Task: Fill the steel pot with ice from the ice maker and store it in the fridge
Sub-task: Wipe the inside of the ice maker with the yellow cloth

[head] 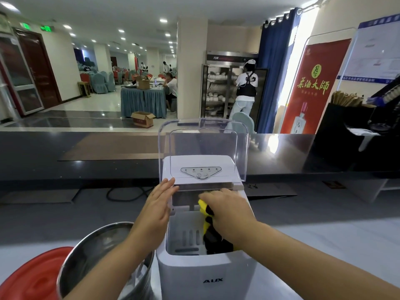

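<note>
Right hand [227, 211] down inside the open ice maker [205, 267], fingers curled around a yellow-and-black scoop [208, 221]. Left hand [157, 206] flat and open, fingers extended, resting against the machine's upper left edge, holding nothing. Clear lid [203, 148] stands raised upright behind both hands, control panel [201, 172] visible through it. Steel pot [95, 254] just left of the machine, partly covered by the left forearm; contents unclear. Red lid [34, 276] lies left of the pot, touching or nearly so. Dark counter [86, 165] runs behind.
</note>
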The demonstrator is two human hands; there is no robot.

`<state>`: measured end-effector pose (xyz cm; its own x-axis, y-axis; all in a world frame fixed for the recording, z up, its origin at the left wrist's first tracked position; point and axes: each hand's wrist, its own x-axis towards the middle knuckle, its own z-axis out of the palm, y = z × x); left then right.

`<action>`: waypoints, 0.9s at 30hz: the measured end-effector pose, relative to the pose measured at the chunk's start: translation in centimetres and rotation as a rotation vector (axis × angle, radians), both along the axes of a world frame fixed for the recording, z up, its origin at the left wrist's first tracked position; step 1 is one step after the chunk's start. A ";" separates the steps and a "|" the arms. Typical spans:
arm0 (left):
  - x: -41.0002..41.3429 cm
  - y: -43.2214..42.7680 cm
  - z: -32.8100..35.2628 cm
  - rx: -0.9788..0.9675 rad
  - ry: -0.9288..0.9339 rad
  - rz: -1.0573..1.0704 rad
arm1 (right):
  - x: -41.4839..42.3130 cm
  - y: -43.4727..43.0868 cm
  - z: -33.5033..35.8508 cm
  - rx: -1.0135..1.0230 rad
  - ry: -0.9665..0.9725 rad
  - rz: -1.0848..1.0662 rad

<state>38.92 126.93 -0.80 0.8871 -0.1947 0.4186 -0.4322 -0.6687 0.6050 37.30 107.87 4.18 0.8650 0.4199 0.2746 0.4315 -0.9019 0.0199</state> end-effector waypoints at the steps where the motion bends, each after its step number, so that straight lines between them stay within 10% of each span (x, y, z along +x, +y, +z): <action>1: 0.0 0.0 0.0 -0.021 -0.007 -0.006 | -0.4 0.1 -0.3 0.160 -0.041 0.045; 12: -0.9 -0.3 -0.3 -0.460 0.117 -0.094 | 0.2 4.3 -1.9 0.918 0.625 -0.008; 27: -0.6 0.2 -0.9 -0.327 0.035 -0.076 | -2.6 2.5 -0.3 0.601 0.838 0.207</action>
